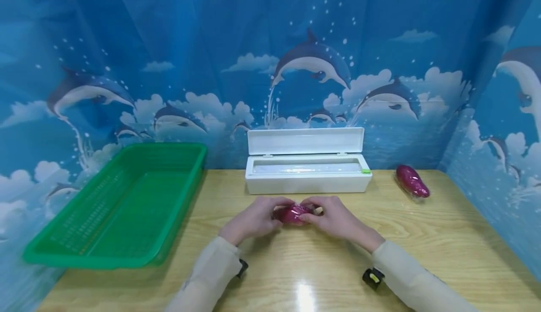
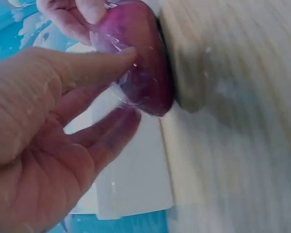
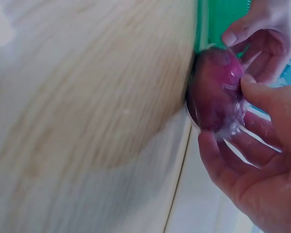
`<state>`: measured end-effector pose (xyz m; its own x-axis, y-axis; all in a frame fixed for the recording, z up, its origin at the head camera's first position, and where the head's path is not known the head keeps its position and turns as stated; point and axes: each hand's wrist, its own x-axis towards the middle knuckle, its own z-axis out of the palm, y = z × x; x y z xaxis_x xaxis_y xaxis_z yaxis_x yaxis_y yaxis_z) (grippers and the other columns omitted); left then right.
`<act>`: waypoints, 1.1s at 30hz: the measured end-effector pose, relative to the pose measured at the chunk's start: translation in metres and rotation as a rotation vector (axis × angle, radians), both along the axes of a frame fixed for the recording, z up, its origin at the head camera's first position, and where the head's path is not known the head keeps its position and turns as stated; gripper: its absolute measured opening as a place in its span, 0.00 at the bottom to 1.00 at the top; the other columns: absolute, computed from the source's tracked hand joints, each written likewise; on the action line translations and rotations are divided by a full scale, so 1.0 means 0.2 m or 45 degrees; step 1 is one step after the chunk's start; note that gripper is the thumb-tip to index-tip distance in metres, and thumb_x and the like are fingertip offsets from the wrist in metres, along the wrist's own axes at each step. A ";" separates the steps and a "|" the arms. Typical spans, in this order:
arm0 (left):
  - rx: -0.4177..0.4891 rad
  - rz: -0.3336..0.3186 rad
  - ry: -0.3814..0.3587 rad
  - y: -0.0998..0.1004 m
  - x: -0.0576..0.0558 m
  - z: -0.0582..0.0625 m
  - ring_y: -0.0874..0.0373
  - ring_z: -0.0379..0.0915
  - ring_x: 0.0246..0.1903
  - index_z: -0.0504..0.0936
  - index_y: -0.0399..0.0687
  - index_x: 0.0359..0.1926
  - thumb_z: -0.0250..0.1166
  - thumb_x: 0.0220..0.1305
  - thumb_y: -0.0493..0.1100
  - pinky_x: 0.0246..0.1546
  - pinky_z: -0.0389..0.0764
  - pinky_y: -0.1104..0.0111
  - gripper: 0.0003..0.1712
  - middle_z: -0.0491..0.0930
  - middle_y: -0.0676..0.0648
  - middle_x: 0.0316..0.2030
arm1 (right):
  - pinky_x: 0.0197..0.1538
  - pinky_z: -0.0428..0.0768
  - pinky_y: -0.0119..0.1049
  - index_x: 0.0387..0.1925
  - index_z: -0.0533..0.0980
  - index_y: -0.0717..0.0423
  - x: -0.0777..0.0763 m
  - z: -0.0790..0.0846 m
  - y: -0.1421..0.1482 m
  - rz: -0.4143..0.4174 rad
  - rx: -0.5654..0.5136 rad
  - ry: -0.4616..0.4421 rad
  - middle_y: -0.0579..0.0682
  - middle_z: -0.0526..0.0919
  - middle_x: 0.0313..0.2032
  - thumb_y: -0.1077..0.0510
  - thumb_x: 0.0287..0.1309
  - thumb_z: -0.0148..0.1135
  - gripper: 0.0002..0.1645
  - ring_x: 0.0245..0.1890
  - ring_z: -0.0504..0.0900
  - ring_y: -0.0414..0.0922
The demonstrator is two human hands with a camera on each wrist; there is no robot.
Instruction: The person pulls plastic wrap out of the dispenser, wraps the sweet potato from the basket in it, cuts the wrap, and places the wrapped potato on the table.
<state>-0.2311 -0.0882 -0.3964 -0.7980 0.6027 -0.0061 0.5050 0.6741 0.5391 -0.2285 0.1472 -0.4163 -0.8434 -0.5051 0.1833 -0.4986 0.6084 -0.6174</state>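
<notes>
A glossy purple-red vegetable (image 1: pixel 294 214) in clear plastic film sits low over the table in the middle of the head view. My left hand (image 1: pixel 258 218) pinches its left end, thumb on the near side and fingers behind. From the other side, my right hand (image 1: pixel 334 217) holds the right end between thumb and fingers. The film bunches in wrinkles under the fingertips in the left wrist view, where the vegetable (image 2: pixel 145 63) shows its smooth side. In the right wrist view both thumbs press at the film around the vegetable (image 3: pixel 216 90).
A white cling film dispenser (image 1: pixel 308 183) stands behind the hands, lid raised, a roll inside and a green slider at its right end. Another wrapped purple-red vegetable (image 1: pixel 412 182) lies at the back right. On the left is a green plastic basket (image 1: pixel 95 261). A dolphin-printed curtain (image 1: pixel 236 44) borders the table.
</notes>
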 end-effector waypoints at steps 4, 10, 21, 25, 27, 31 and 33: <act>0.044 0.004 -0.052 -0.01 -0.02 -0.02 0.56 0.81 0.59 0.81 0.54 0.64 0.69 0.64 0.33 0.63 0.80 0.63 0.28 0.83 0.51 0.60 | 0.45 0.86 0.31 0.52 0.84 0.53 0.00 0.00 0.03 0.029 0.009 -0.033 0.51 0.90 0.47 0.49 0.64 0.69 0.19 0.45 0.88 0.45; 0.120 -0.005 -0.114 -0.05 -0.04 -0.06 0.58 0.80 0.50 0.82 0.56 0.63 0.68 0.66 0.38 0.56 0.82 0.64 0.24 0.84 0.50 0.52 | 0.48 0.85 0.28 0.61 0.79 0.57 0.01 -0.01 0.05 0.157 0.063 -0.079 0.54 0.87 0.53 0.47 0.56 0.75 0.33 0.47 0.86 0.44; 0.170 0.045 -0.250 -0.04 -0.07 -0.08 0.52 0.79 0.60 0.80 0.50 0.64 0.60 0.74 0.39 0.67 0.76 0.54 0.20 0.84 0.47 0.59 | 0.53 0.82 0.40 0.68 0.72 0.59 -0.01 -0.01 0.04 0.219 0.163 -0.196 0.55 0.85 0.54 0.47 0.71 0.59 0.31 0.49 0.83 0.44; 0.185 0.063 -0.279 -0.04 -0.07 -0.08 0.49 0.77 0.63 0.79 0.48 0.65 0.55 0.76 0.38 0.68 0.74 0.51 0.20 0.82 0.45 0.61 | 0.56 0.82 0.47 0.67 0.72 0.59 -0.02 0.01 0.04 0.210 0.173 -0.250 0.55 0.84 0.54 0.49 0.72 0.58 0.29 0.51 0.82 0.46; 0.200 0.083 -0.300 -0.04 -0.06 -0.07 0.49 0.76 0.63 0.79 0.48 0.65 0.54 0.76 0.36 0.68 0.74 0.51 0.21 0.81 0.44 0.62 | 0.57 0.82 0.48 0.68 0.72 0.59 -0.02 0.01 0.04 0.215 0.159 -0.268 0.54 0.84 0.54 0.50 0.73 0.57 0.28 0.51 0.83 0.46; 0.199 0.127 -0.297 -0.02 -0.05 -0.06 0.49 0.78 0.61 0.82 0.47 0.62 0.56 0.70 0.30 0.66 0.77 0.53 0.23 0.84 0.45 0.59 | 0.55 0.83 0.43 0.69 0.70 0.61 -0.02 0.01 0.05 0.233 0.106 -0.311 0.53 0.86 0.52 0.51 0.73 0.57 0.29 0.48 0.83 0.43; 0.185 0.131 -0.263 -0.01 -0.04 -0.06 0.50 0.80 0.59 0.83 0.45 0.60 0.56 0.66 0.26 0.64 0.79 0.54 0.25 0.85 0.45 0.56 | 0.52 0.83 0.38 0.70 0.70 0.62 -0.01 0.01 0.05 0.240 0.097 -0.329 0.52 0.87 0.48 0.51 0.74 0.56 0.30 0.43 0.84 0.41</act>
